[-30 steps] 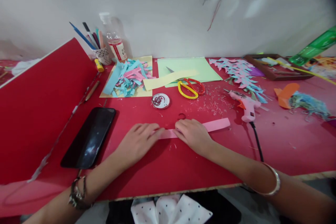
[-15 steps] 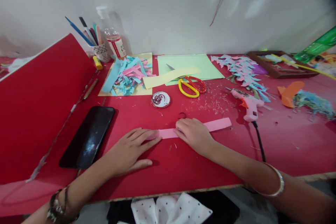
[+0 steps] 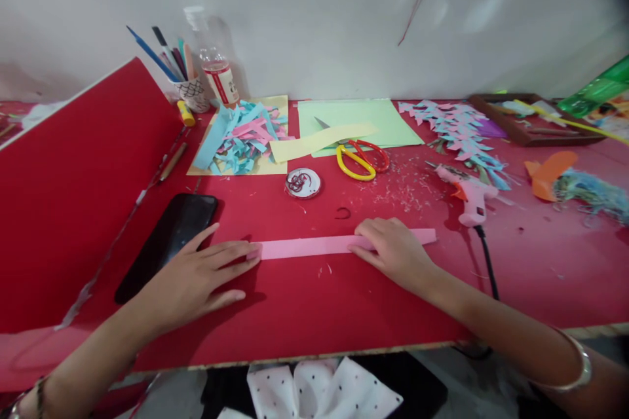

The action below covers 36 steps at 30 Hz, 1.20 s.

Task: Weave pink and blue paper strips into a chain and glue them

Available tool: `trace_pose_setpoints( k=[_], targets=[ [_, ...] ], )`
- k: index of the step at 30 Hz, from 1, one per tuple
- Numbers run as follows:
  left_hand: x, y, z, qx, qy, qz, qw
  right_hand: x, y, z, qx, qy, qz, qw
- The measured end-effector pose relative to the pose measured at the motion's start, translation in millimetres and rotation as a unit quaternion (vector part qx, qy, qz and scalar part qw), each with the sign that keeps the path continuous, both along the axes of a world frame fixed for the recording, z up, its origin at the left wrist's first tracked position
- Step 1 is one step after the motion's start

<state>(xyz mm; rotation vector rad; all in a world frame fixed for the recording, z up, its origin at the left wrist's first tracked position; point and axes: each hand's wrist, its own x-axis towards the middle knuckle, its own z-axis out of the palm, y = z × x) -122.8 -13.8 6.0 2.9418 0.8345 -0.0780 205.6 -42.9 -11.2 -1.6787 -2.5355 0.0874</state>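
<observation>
A long pink paper strip (image 3: 307,247) lies crosswise on the red tabletop, and my hands are at its two ends. My left hand (image 3: 194,278) has its fingers stretched out, with the fingertips resting on the strip's left end; its upper finger reaches over the phone's edge. Nearer the right end, my right hand (image 3: 393,252) is closed over the strip, fingers curled and thumb along the lower edge, hiding part of it. A small dark curled piece (image 3: 343,213) lies just above the strip. Behind it are yellow-and-red scissors (image 3: 361,160) and a round white lid (image 3: 302,182) holding dark curls.
A phone (image 3: 162,252) and a raised red board (image 3: 83,190) are at left. Blue and pink paper scraps (image 3: 246,137) lie behind, near green sheets (image 3: 388,119). At right are a pink glue gun (image 3: 466,190), a fringed paper garland (image 3: 455,127) and a brown tray (image 3: 535,134).
My left hand has slid left to the strip's end, and my right hand has moved right along it. More of the strip's middle shows between them.
</observation>
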Motion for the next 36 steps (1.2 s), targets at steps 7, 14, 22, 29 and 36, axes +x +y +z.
trace_pose_setpoints(
  k=[7,14,22,29,36],
  targets=[
    [-4,6,0.0,-0.016,0.005,0.008,1.0,43,-18,2.2,0.004,0.006,-0.089,0.996],
    [1,10,4.3,-0.03,-0.002,0.04,0.999,75,-29,-4.5,0.044,0.006,-0.164,0.986],
    [53,3,7.6,0.066,0.013,0.087,0.994,42,-26,10.9,0.111,0.012,-0.074,0.991],
    [95,8,6.6,0.104,0.006,0.023,0.994,0,-1,6.4,0.062,0.008,0.08,0.995],
    [96,13,4.5,0.013,-0.052,0.038,0.998,-10,3,9.1,0.093,0.001,0.143,0.985]
  ],
)
